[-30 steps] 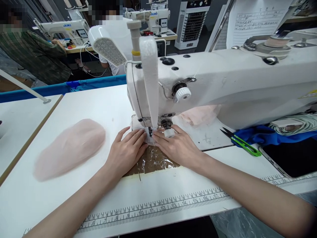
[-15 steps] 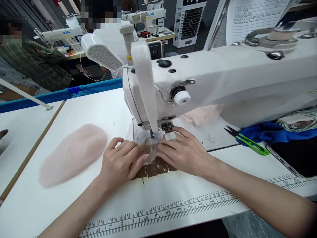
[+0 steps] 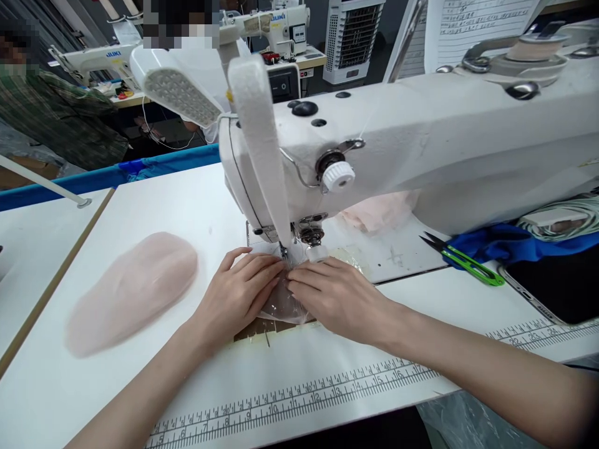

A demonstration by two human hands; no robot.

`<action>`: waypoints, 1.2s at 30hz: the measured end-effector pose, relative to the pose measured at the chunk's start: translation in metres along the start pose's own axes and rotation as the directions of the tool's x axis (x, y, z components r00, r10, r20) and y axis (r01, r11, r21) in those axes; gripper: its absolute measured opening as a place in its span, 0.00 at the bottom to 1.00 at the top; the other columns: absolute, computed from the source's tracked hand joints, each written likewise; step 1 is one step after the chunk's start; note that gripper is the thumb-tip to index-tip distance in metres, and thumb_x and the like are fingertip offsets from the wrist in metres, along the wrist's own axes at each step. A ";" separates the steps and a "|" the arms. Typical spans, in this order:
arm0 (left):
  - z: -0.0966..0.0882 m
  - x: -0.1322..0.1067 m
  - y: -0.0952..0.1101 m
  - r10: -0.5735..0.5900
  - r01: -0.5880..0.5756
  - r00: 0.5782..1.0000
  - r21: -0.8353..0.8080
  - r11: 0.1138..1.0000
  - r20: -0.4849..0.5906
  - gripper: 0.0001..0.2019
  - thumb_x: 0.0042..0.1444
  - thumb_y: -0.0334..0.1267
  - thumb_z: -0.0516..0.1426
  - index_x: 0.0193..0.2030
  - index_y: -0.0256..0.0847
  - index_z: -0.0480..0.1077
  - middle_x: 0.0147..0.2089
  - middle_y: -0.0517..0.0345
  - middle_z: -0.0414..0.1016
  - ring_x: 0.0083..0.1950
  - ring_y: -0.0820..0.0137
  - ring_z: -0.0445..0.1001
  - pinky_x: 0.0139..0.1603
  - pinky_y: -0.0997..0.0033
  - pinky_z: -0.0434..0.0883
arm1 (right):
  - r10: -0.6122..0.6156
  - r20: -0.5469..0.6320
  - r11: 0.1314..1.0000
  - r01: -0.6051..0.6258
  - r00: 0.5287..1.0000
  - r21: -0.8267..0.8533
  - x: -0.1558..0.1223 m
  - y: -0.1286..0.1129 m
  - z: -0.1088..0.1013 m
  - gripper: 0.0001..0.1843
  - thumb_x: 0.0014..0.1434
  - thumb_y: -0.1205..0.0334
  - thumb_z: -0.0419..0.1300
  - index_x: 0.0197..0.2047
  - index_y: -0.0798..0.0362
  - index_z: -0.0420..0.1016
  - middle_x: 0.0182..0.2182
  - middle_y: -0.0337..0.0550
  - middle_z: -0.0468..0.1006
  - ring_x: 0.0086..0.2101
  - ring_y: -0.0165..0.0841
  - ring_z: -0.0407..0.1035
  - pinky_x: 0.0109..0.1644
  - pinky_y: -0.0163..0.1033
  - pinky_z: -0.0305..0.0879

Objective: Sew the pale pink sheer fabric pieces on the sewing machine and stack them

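Under the needle of a white sewing machine (image 3: 412,137) lies a piece of sheer pale fabric (image 3: 284,304). My left hand (image 3: 238,287) grips its left side close to the presser foot (image 3: 283,251), thumb and fingers pressed together. From the right, my right hand (image 3: 339,296) pinches the same fabric, its fingertips almost meeting those of the left. Both hands rest low at the machine bed, and the fabric edge between them is partly hidden by the fingers. A sheer pink oval fabric piece (image 3: 135,290) lies flat to the left of my left hand.
More pink fabric (image 3: 381,211) is bunched behind the needle. Green thread snips (image 3: 472,265), a blue cloth (image 3: 491,246) and a phone (image 3: 556,284) lie at the right. A printed ruler (image 3: 299,402) runs along the front edge. Two people sit beyond the blue-edged table.
My left hand has moved right and my right hand slightly toward me, bringing the fingertips closer together. More sheer fabric now shows below them. The whole view has shifted slightly.
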State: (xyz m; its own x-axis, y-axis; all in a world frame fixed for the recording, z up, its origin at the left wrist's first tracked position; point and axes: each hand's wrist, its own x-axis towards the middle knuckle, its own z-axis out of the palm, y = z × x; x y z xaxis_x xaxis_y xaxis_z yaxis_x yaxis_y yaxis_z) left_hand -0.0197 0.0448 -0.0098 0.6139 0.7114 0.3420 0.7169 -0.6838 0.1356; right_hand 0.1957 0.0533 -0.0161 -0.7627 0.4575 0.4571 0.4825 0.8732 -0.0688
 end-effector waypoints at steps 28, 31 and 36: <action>0.011 -0.004 0.012 0.062 -0.054 0.998 0.239 0.969 -0.028 0.17 0.65 0.41 0.52 0.55 0.36 0.71 0.54 0.47 0.76 0.58 0.58 0.73 0.67 0.47 0.59 | 0.129 0.076 0.982 -0.117 0.989 -0.151 0.000 0.015 0.001 0.14 0.66 0.60 0.53 0.48 0.54 0.76 0.48 0.46 0.79 0.53 0.40 0.67 0.61 0.53 0.57; 0.012 -0.004 0.012 0.064 -0.054 0.997 0.257 0.965 -0.034 0.17 0.65 0.41 0.52 0.55 0.36 0.71 0.54 0.48 0.76 0.57 0.58 0.73 0.66 0.47 0.60 | 0.126 0.086 0.980 -0.110 0.988 -0.164 0.000 0.014 0.000 0.14 0.66 0.60 0.51 0.48 0.54 0.76 0.48 0.45 0.79 0.53 0.40 0.67 0.62 0.52 0.56; 0.013 -0.004 0.013 0.056 -0.042 0.997 0.257 0.965 -0.047 0.17 0.65 0.41 0.52 0.56 0.36 0.71 0.54 0.46 0.76 0.57 0.58 0.73 0.66 0.48 0.59 | 0.121 0.080 0.981 -0.107 0.989 -0.163 -0.001 0.014 0.001 0.14 0.66 0.60 0.52 0.48 0.55 0.76 0.49 0.45 0.78 0.53 0.40 0.67 0.63 0.52 0.55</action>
State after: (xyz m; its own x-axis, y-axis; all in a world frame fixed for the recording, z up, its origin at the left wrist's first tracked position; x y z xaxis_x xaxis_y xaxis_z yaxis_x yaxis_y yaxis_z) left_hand -0.0083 0.0349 -0.0211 0.6371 0.6632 0.3928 0.7511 -0.6487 -0.1229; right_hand 0.2029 0.0657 -0.0187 -0.7306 0.5719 0.3730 0.6249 0.7802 0.0280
